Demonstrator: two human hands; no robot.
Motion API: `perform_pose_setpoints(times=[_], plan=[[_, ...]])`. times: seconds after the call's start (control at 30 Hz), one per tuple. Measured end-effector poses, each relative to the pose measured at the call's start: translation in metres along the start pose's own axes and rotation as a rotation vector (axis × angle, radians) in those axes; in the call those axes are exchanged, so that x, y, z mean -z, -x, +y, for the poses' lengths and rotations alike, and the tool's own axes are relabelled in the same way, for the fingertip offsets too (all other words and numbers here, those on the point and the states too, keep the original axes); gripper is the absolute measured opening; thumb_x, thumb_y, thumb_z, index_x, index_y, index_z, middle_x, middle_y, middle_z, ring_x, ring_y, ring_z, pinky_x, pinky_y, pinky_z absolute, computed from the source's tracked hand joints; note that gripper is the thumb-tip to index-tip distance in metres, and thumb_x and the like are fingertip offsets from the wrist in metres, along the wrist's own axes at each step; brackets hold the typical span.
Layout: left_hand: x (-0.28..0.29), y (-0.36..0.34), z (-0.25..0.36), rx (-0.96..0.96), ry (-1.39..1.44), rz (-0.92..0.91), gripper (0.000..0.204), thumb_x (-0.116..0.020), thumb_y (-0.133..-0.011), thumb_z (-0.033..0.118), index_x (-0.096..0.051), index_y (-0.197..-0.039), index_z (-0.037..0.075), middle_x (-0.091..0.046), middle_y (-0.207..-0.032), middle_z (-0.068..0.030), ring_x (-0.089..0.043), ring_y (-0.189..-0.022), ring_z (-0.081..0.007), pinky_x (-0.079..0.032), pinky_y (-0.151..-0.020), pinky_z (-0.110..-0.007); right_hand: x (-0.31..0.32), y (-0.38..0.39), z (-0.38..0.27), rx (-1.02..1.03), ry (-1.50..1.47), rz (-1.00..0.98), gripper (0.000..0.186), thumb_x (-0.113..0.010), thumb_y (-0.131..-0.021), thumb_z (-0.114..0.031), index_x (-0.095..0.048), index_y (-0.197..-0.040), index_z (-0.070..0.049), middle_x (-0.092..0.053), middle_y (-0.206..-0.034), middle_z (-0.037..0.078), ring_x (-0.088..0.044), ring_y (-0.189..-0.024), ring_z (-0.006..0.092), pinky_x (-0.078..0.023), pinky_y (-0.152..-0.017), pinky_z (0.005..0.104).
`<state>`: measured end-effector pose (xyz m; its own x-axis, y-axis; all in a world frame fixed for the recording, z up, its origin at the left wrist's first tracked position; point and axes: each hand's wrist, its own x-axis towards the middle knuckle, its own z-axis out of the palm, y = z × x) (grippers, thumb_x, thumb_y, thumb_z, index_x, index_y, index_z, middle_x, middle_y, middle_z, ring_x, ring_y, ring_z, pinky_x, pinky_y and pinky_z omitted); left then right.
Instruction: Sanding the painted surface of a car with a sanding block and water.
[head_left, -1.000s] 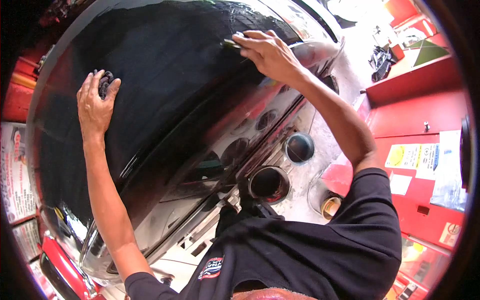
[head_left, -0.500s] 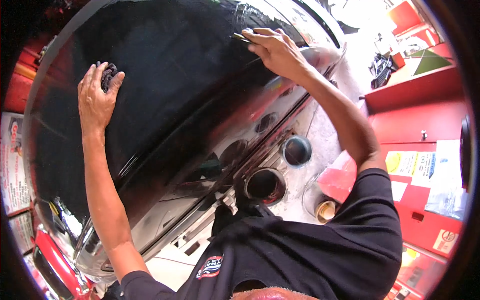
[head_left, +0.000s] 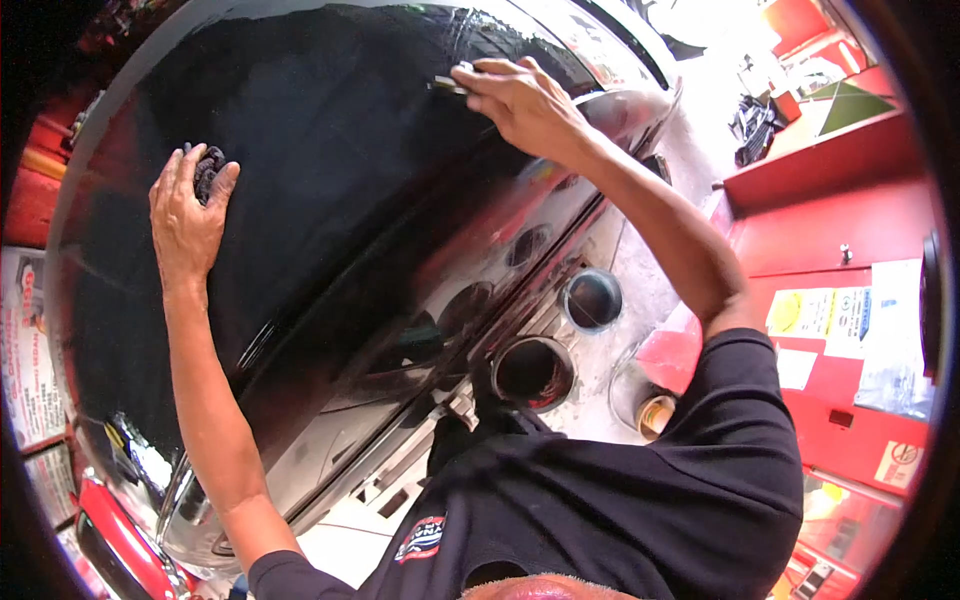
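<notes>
Left hand (head_left: 188,228) grips a bunched dark cloth (head_left: 207,176) between thumb and fingers, over a black car panel (head_left: 320,170). Right hand (head_left: 530,108) pinches a thin, flat piece (head_left: 448,85) near the panel's far edge. Beside the car stand a dark round bucket (head_left: 571,388) and smaller bluish tub (head_left: 618,302), contents indistinct. Red cabinet (head_left: 810,232) at right. Panel smooth, curved, glossy.

Bright shot overall, but the floor (head_left: 700,130) between 1 and 2 o'clock is totally blown out — strongest light seems to be over there. The glossy black car body (head_left: 330,190) catches harsh glare just past 12. Fisheye bends the red cabinet (head_left: 820,235) at 3, poster (head_left: 35,345) near 9 looks soft — rim goes black.
</notes>
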<state>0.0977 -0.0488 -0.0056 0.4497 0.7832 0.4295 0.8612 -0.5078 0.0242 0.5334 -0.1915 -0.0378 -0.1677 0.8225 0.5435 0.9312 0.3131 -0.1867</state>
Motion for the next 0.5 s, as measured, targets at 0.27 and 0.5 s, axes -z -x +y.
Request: perform_pose_setpoints(times=[0.27, 0.5], plan=[[0.005, -0.004, 0.014, -0.067, 0.032, 0.084, 0.061, -0.064, -0.104, 0.056, -0.068, -0.140, 0.007, -0.061, -0.149, -0.0228, -0.055, -0.141, -0.0408, -0.042, -0.119, -0.050, -0.072, -0.091, 0.144, -0.156, 0.479, -0.052, 0.034, -0.058, -0.105, -0.031, -0.073, -0.135, -0.021, -0.071, -0.132, 0.010, -0.063, -0.128, 0.0269, -0.047, -0.110, 0.0468], [0.001, 0.003, -0.016, 0.011, -0.016, -0.036, 0.074, -0.054, -0.103, 0.071, -0.061, -0.151, 0.015, -0.052, -0.160, -0.0183, -0.045, -0.151, -0.0381, -0.036, -0.126, -0.054, -0.030, -0.023, 0.024, -0.214, 0.125, -0.073, 0.035, -0.060, -0.106, -0.035, -0.072, -0.138, -0.029, -0.069, -0.136, 0.013, -0.063, -0.125, 0.0365, -0.051, -0.109, 0.0485]])
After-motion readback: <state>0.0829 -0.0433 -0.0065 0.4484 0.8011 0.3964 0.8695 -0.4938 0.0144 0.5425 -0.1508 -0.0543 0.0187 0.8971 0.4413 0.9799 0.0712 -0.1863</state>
